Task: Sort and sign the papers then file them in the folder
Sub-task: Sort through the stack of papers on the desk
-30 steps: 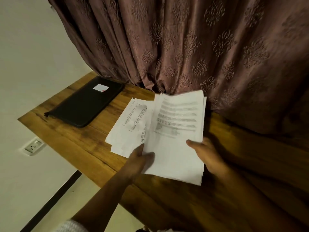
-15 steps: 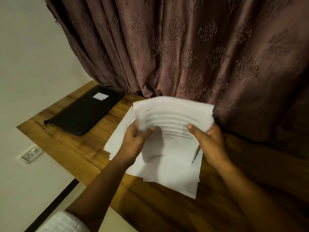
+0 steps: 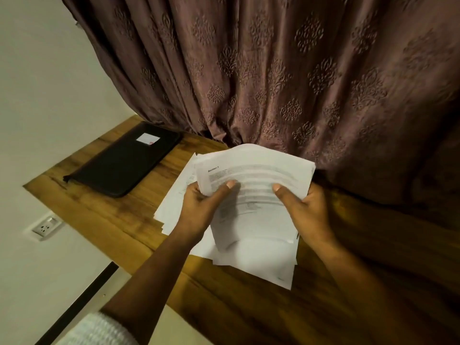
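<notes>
Both hands hold a sheaf of printed papers point(image 3: 256, 168) up over the wooden table point(image 3: 99, 215).

The sheaf curls towards the person at its top edge. The left hand point(image 3: 199, 207) grips its left side and the right hand point(image 3: 306, 210) its right, each thumb pressed on the front page and the fingers curled behind. Under it, loose sheets point(image 3: 261, 265) lie spread on the table. To the left, apart from them, a closed black folder point(image 3: 124, 165) lies flat, bearing a white label point(image 3: 148, 139). A brown patterned curtain point(image 3: 273, 70) hangs behind.

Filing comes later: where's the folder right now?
In the head view, the black folder lies at the far left corner of the wooden table, left of the papers, by the curtain.
</notes>
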